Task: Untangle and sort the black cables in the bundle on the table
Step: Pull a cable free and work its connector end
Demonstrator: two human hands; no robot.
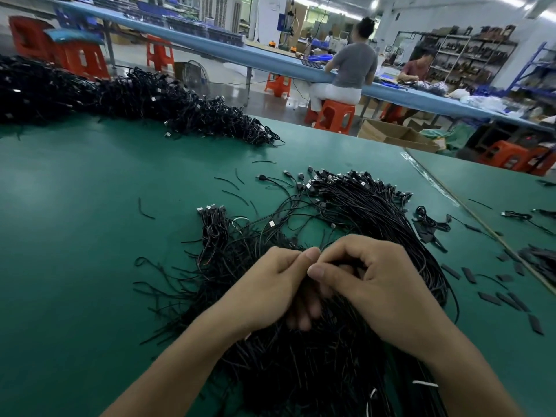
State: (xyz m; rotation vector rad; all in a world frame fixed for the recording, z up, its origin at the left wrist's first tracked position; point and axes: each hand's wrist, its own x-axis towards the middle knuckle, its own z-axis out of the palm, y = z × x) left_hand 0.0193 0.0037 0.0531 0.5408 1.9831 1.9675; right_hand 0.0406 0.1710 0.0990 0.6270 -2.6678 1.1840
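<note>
Black cables lie in a dense tangled bundle at the middle of the green worktop's near edge, their strands sweeping up and right to a fan of plug ends toward the right edge. A second, longer heap of cables runs along the far left edge, well apart. Over the bundle the left hand and right hand meet thumb to thumb, the fingers of both curled, pinching dark strands between them. Flat black pieces lie scattered near the right edge, and short loose strands lie near the middle.
</note>
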